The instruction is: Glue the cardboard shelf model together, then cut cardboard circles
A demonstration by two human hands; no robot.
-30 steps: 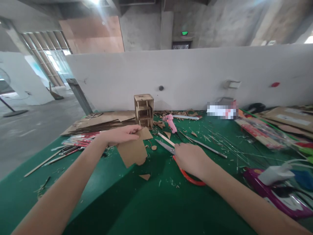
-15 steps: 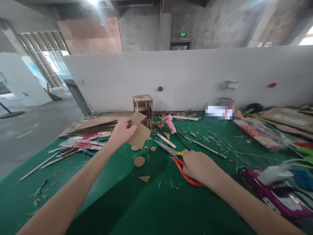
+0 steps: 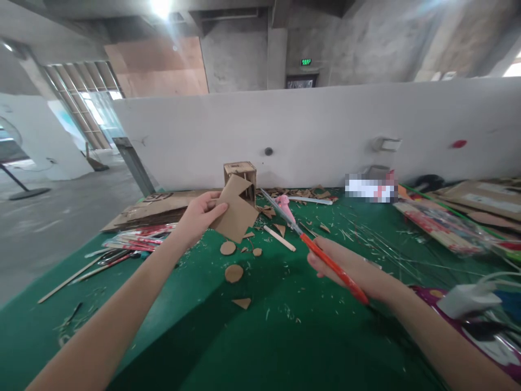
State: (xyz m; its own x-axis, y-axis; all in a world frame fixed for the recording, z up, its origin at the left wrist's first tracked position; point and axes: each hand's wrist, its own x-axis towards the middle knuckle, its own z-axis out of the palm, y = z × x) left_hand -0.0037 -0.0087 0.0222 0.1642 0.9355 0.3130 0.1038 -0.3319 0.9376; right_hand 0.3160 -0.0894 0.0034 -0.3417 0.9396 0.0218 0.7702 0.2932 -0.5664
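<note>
My left hand [image 3: 203, 213] pinches the left edge of a flat brown cardboard piece [image 3: 236, 213] with a notch in its upper right side. Held in my right hand [image 3: 331, 260] are scissors with red handles [image 3: 336, 270]; their blades point up and left, close to the card but apart from it. A small cardboard box structure [image 3: 240, 167] stands behind the card, which partly hides it. The scissors partly cover a pink glue gun [image 3: 285, 205]. Two cardboard discs [image 3: 233, 273] and a cardboard triangle [image 3: 242, 303] lie below on the green table [image 3: 260, 347].
Cardboard sheets [image 3: 163, 205] and red-wrapped packets [image 3: 140, 239] lie at the left. A wooden stick [image 3: 279, 238] rests mid-table. At the right are a bag of sticks [image 3: 439, 225] and a purple power strip [image 3: 431, 296]. A white partition [image 3: 317, 125] rises behind.
The cardboard piece has been raised slightly and moved a little right. The scissors have lifted and turned edge-on, their blades now in front of the glue gun.
</note>
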